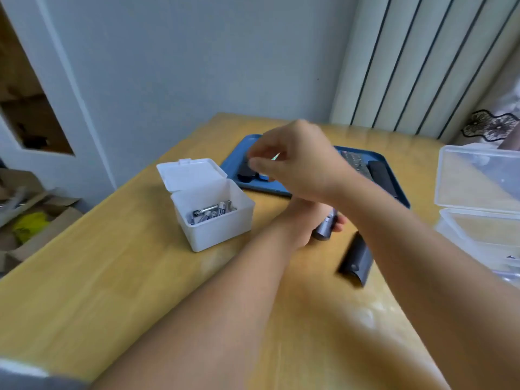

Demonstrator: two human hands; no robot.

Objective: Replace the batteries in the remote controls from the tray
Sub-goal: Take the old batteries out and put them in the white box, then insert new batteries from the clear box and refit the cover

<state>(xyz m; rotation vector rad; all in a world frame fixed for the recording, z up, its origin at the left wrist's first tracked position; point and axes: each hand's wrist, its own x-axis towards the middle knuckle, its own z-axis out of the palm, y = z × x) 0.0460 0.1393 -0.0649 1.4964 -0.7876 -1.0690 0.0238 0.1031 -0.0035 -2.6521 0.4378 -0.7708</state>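
My left hand (302, 220) grips a grey remote control (323, 228) just above the table, and my right forearm partly hides it. My right hand (298, 161) hovers over the left end of the blue tray (233, 164). Its curled fingertips pinch a small shiny thing (275, 156), blurred, which looks like a battery. A dark battery cover (357, 260) lies on the table right of the remote. On the tray lie a black remote (246, 174) at the left and two more remotes (380, 175) at the right. An open white box (213, 215) holds several batteries (211, 213).
A clear plastic box (478, 192) with its lid up stands at the table's right edge. The wooden table (112, 277) meets a wall and a ribbed panel at the back. Cardboard boxes (33, 220) sit on the floor to the left.
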